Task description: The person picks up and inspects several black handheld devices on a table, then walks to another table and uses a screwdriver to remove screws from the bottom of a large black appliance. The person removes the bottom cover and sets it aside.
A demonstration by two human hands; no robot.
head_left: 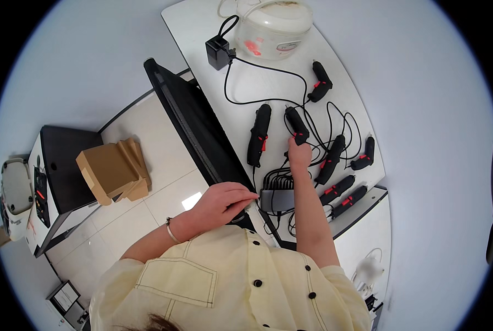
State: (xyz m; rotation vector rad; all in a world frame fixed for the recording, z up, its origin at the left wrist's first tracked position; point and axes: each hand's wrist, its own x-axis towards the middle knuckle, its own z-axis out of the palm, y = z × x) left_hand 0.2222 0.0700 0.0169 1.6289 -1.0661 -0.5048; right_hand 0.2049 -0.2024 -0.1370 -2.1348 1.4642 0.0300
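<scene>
My right hand (300, 156) reaches out over the white table (202, 22) and is closed around the rear end of a black glue gun (296, 124) with a red trigger. My left hand (224, 199) rests with fingers curled on the table's near edge, next to a dark flat panel (194, 121). Several more black glue guns lie around: one (259, 134) left of the held one, one (320, 82) farther back, one (332, 159) to the right. Their black cords run to a dark power strip (276, 193).
A white rice cooker (272, 25) and a black plug adapter (217, 51) stand at the table's far end. On the left, over a tiled floor, are a cardboard box (111, 170) and a black-topped side table (64, 165).
</scene>
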